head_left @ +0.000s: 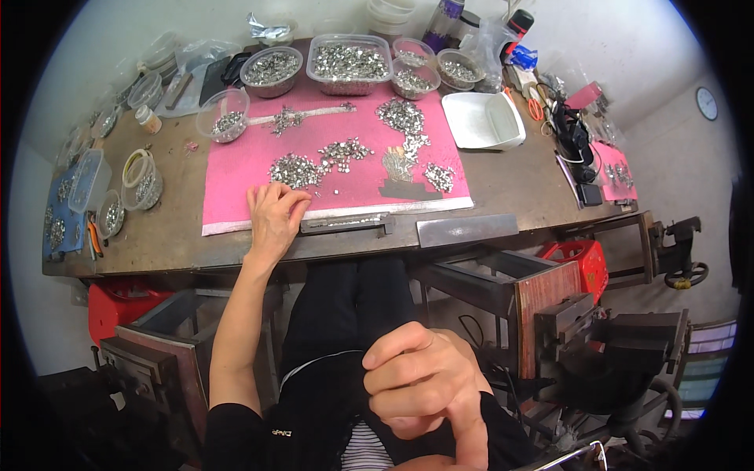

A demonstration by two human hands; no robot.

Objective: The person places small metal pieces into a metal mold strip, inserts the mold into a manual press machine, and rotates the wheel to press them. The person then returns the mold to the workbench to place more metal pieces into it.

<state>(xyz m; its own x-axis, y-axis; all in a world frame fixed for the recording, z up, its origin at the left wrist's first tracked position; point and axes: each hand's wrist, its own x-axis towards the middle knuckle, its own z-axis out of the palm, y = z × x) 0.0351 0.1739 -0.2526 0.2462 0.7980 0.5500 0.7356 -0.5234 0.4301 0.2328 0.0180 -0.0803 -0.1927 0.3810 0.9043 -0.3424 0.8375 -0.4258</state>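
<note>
My left hand (pixel 273 216) rests at the front left of the pink mat (pixel 228 177), thumb apart from its fingers. Its fingertips are at the near edge of a pile of small silvery metal pieces (pixel 294 170); no held thing shows in it. My right hand (pixel 424 381) is raised close in front of me, above my lap, with its fingers curled closed. Whatever it may hold is hidden. To the right of my left hand, at the table's front edge, lies a narrow dark metal holder (pixel 345 224) with a row of small shiny pieces along it.
Tubs of metal pieces (pixel 349 63) line the back. More heaps (pixel 400 116) and a grey plate with upright slim pieces (pixel 399 166) are on the mat. A white tray (pixel 481 122) and a flat metal bar (pixel 467 230) sit to the right. Red stools (pixel 581 263) stand below.
</note>
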